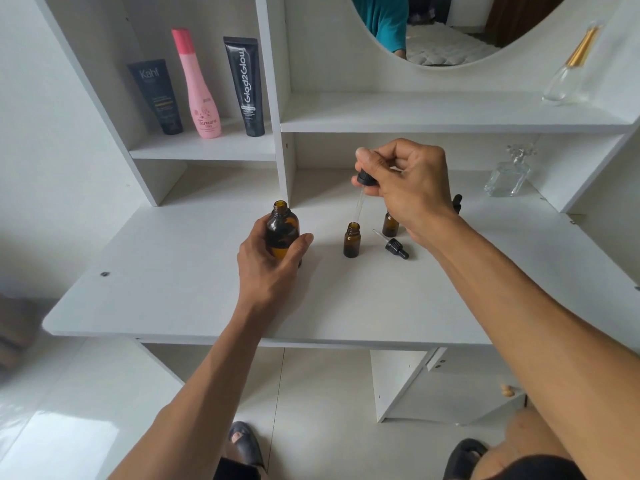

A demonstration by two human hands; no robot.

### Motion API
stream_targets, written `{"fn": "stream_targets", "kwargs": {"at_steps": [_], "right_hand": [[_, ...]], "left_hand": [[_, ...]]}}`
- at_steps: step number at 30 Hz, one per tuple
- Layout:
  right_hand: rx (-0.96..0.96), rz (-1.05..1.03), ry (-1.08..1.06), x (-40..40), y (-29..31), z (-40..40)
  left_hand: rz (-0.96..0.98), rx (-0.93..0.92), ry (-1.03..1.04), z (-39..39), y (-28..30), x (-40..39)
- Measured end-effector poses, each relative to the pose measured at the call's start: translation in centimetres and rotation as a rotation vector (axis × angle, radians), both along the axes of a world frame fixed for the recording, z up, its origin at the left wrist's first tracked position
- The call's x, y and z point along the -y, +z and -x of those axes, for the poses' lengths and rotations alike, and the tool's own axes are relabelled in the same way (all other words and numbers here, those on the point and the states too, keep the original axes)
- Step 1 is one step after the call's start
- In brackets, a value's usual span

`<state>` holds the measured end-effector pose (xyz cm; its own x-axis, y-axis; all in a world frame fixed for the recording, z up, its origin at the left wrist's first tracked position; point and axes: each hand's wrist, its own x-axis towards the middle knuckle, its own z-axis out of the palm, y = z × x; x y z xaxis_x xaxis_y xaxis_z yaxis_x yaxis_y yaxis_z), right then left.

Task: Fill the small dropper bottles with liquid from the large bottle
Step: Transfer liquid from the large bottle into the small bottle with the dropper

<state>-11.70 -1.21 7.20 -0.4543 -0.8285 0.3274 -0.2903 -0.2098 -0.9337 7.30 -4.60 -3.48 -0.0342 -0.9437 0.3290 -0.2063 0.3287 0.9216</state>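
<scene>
Hands: right hand (403,181) pinches dropper (363,188), tip over open small amber bottle (352,240) below it | left hand (272,258) grips large amber bottle (282,230) on table (173,289) | advice: squeeze bulb slowly, tip centred.

A white vanity desk (166,299) fills the middle of the frame. On its top, near centre, stands an open large amber bottle (282,233); to its right a small open amber bottle (352,240), then a second small amber bottle (390,224) slightly further back. A black dropper cap (394,244) lies on its side between and in front of them. At right, under the shelf, sits a clear glass bottle (509,174).
</scene>
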Motion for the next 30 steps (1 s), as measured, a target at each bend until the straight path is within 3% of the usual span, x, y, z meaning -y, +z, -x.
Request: {"fn": "stream_targets", "kwargs": {"at_steps": [14,30], "right_hand": [[-0.023,0.016,-0.004,-0.2,0.3,-0.1],[0.184,0.205,0.136,0.9,4.8,-5.1]], "left_hand": [[0.007,0.014,0.013,0.0,0.1,0.0],[-0.059,-0.036,-0.022,0.1,-0.1,0.0]]}}
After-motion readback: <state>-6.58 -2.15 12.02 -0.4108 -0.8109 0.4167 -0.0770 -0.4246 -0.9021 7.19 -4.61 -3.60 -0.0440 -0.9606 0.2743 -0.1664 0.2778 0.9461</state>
